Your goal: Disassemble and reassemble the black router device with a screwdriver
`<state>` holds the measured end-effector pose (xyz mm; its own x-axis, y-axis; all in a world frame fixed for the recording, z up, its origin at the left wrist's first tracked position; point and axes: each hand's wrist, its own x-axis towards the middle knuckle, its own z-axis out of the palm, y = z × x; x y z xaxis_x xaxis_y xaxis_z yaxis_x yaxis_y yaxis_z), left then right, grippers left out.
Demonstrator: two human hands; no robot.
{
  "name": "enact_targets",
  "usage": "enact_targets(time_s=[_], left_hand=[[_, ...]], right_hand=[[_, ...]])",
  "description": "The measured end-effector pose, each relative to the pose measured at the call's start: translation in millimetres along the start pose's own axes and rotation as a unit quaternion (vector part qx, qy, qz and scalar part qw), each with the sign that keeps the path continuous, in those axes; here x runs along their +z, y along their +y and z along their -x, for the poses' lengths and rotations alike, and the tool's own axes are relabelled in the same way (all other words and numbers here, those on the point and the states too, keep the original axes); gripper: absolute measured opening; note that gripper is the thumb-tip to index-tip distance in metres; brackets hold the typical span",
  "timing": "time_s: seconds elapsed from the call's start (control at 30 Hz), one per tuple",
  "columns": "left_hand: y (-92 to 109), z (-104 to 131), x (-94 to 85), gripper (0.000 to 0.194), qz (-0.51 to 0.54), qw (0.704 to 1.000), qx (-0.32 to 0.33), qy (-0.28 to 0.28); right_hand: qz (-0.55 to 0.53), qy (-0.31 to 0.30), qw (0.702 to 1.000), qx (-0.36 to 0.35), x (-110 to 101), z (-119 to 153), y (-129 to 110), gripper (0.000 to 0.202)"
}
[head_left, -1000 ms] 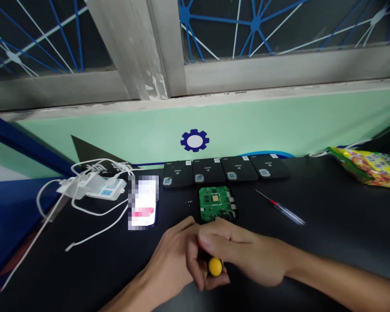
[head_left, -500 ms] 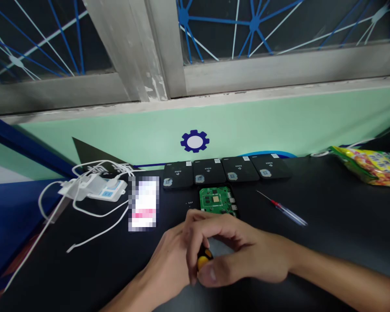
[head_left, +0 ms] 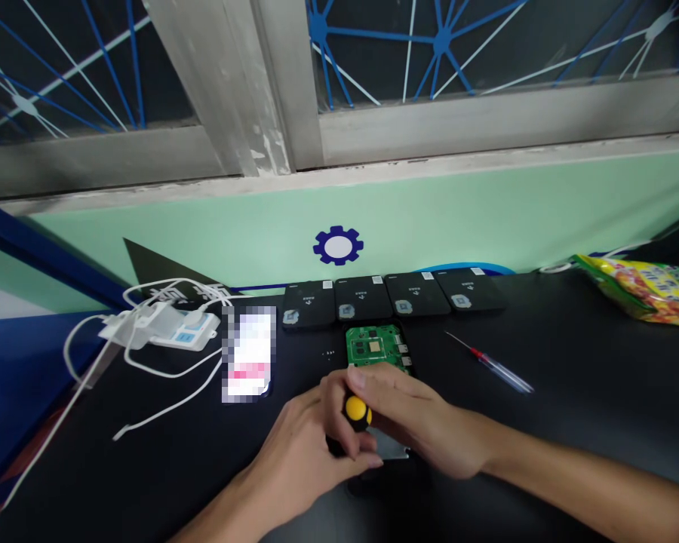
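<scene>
My right hand (head_left: 424, 418) is closed round a screwdriver with a yellow-and-black handle (head_left: 358, 409). The handle's rounded end faces me, and the shaft is hidden below. Against it on the left lies my left hand (head_left: 311, 437), its thumb bent inward beside a silvery metal plate (head_left: 393, 448). My left fingers are mostly hidden behind the right ones, so what they grip is unclear. Just beyond both hands is a green circuit board (head_left: 367, 347) in a black case, its near part covered by my hands. Tiny screws (head_left: 329, 354) lie left of the board.
Several flat black boxes (head_left: 364, 299) stand in a row along the wall. A clear-handled screwdriver (head_left: 501, 371) rests to the right, a snack bag (head_left: 645, 290) farther right. On the left are a blurred-out phone (head_left: 252, 351), a power strip (head_left: 189, 330) and white cables (head_left: 164, 411).
My right hand has turned and shifted up a little; the screwdriver's handle end has risen and now faces me. The metal plate and my left thumb have come into view below.
</scene>
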<state>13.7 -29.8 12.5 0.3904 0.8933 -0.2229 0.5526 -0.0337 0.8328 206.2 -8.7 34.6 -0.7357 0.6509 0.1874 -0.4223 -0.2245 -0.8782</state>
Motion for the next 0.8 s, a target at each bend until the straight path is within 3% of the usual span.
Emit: enact_targets(time_s=[0.1,0.2,0.33,0.5,0.63,0.8], left_hand=[[-3.5,4.7,0.8,0.035,-0.005,1.0,-0.007,-0.018],[-9.7,3.2,2.4,0.021,-0.047,0.999,0.019,-0.007],[-16.1,0.5,4.4,0.023,-0.1,0.995,0.026,-0.01],[-10.0,4.1,5.9,0.024,-0.084,0.996,-0.004,0.021],[-6.1,2.7,5.3,0.048,-0.076,0.996,0.02,0.031],[-11.1,0.5,4.8,0.025,-0.086,0.996,0.01,0.012]], right_hand=[[0.009,0.006,1.0,0.012,1.0,1.0,-1.7,0.055],[-0.013,0.015,0.999,0.047,1.9,3.2,-6.3,0.035],[-0.064,0.027,0.995,0.074,2.2,3.7,-9.7,0.017],[-0.044,-0.001,0.998,0.05,1.3,0.8,-13.7,0.011],[0.048,-0.002,0.999,0.001,-0.1,-1.4,-16.2,0.027],[-0.029,0.002,1.0,0.012,-2.0,-2.5,-7.7,0.028]])
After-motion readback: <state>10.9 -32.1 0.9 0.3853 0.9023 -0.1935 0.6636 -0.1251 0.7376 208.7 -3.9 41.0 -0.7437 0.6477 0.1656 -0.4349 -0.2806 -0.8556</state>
